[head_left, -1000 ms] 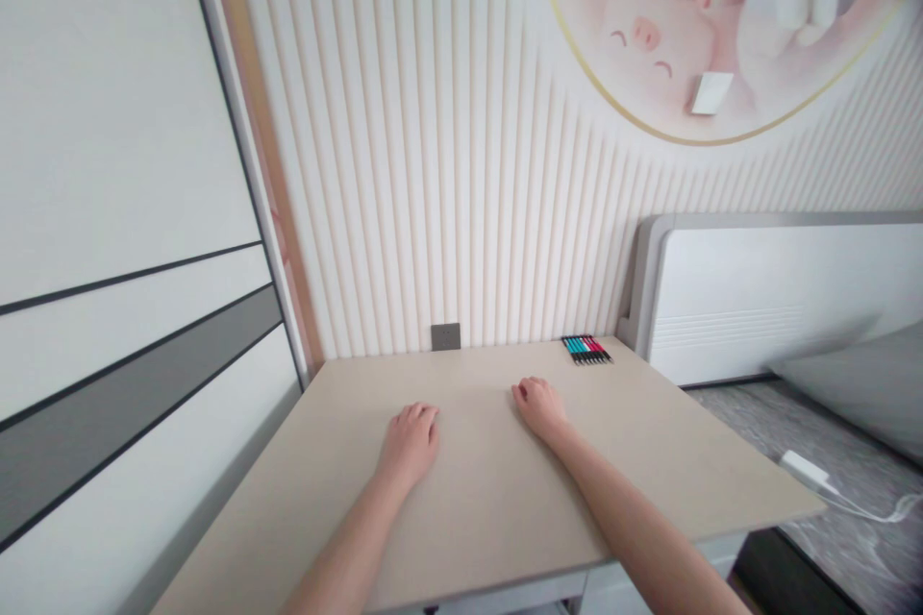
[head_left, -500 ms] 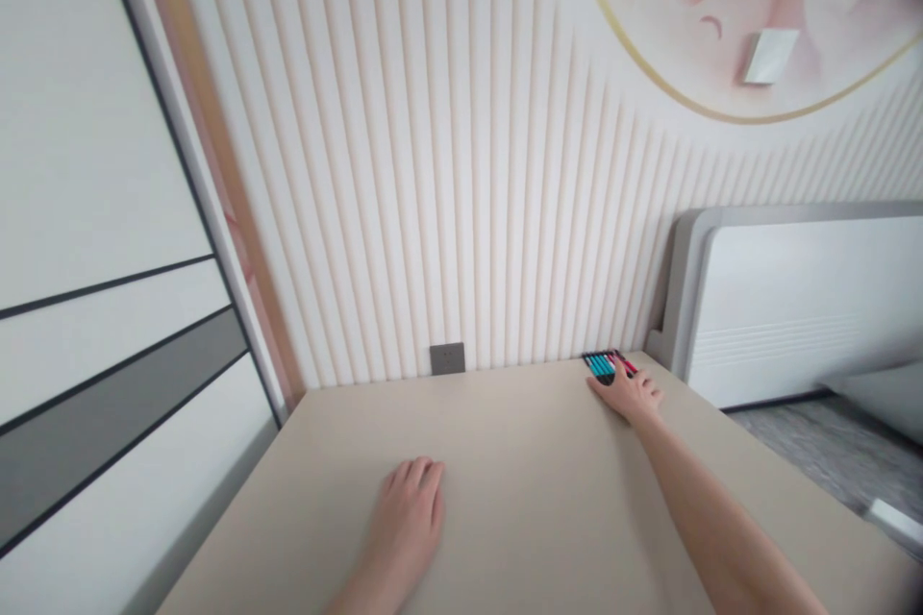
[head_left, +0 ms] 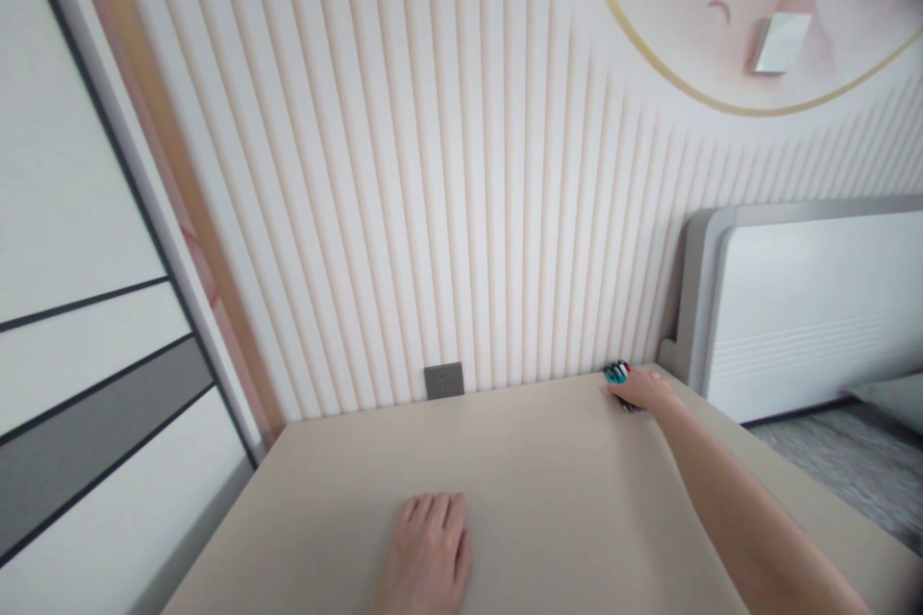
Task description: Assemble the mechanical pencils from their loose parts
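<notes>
At the far right corner of the beige tabletop [head_left: 534, 471], my right hand [head_left: 644, 388] is closed around a bunch of slim pens [head_left: 615, 372]. Teal, black, white and red show on them, and their dark ends stick out below my fingers. The pens are gathered close together; my palm hides their middle part. Palm down, my left hand [head_left: 429, 548] rests on the near middle of the tabletop, fingers stretched out and holding nothing.
Behind the table stands a white ribbed wall [head_left: 433, 163] with a dark socket [head_left: 444, 381] just above the back edge. A pale headboard [head_left: 800, 307] and grey bedding [head_left: 822, 442] lie to the right. On the left rises a white cabinet with dark stripes [head_left: 108, 394].
My right hand has closed around the pens, which lay spread in a row and are now bunched together. My left hand remains on the tabletop. The view has shifted slightly.
</notes>
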`<state>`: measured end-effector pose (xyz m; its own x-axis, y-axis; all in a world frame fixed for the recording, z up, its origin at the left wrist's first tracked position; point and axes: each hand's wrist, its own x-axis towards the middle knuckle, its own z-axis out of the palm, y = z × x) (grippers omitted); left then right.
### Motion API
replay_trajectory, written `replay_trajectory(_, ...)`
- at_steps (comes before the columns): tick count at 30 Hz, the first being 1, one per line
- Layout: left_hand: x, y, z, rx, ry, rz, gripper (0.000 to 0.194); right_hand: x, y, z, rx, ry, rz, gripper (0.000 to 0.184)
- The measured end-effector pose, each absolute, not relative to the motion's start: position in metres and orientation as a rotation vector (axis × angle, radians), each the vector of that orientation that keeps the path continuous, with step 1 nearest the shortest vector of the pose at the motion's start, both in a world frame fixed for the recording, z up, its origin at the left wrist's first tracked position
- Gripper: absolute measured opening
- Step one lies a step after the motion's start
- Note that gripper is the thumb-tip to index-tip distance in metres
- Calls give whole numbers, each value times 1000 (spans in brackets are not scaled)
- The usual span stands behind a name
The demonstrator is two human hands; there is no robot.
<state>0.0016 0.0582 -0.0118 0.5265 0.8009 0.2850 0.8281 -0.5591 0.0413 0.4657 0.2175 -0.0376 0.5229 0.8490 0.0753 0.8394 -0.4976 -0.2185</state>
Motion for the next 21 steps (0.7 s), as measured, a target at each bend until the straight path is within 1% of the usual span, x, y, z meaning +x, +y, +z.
replay_trajectory(3,12,67,-13,-2687,-1376,-473,27,466,217,-37,-2561,-1515,168,50)
replay_trajectory(8,12,71,-16,-2760,-1368,-509,21,453,212,-26,-2547,-1678,240,37)
replay_trajectory(12,11,67,-13,-2808,-1406,-511,21,421,200,-12,-2401,-1892,269,31)
replay_trajectory(14,10,65,-12,-2816,-1397,-558,25,392,190,-8,-2253,-2029,291,32)
replay_trajectory(18,4,68,-9,-2759,-1331,-647,43,312,167,-6,-1843,-2323,386,32)
replay_trajectory(21,-10,79,-2,-2690,-1324,-671,49,249,157,-8,-1566,-2455,422,35)
